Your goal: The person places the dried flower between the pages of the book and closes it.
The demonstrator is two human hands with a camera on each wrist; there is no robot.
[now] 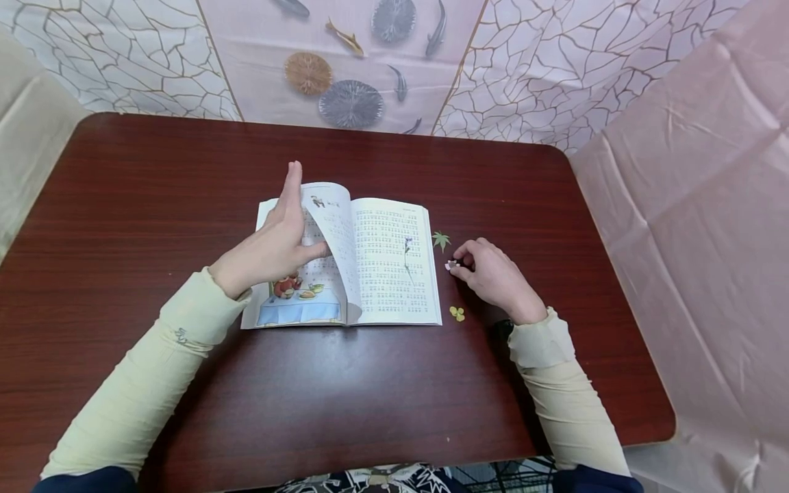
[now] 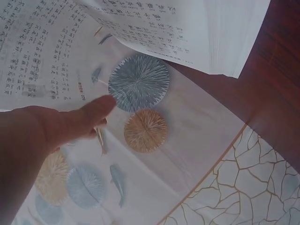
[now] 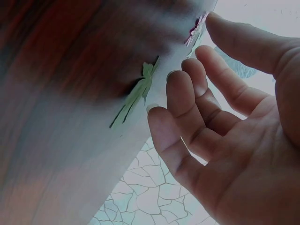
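Observation:
My left hand (image 1: 280, 236) is at the open book (image 1: 397, 311), fingers straight and pointing up. Its thumb reaches behind a raised page (image 1: 335, 236), which stands curved off the left side of the book; in the left wrist view the thumb stretches out below the printed sheets. To the right of the book, my right hand (image 1: 493, 274) is low over the table with bent fingers. Its thumb and index fingertips are apart, right at a small pink and white flower (image 1: 452, 265). The right wrist view shows the flower (image 3: 194, 30) beside the thumb tip.
A purple flower sprig (image 1: 407, 257) lies on the right page. Beside the book lie a green star-shaped leaf (image 1: 440, 239) and a yellow flower (image 1: 457, 313). Patterned cloth (image 1: 511, 61) hangs behind the dark red table (image 1: 394, 404).

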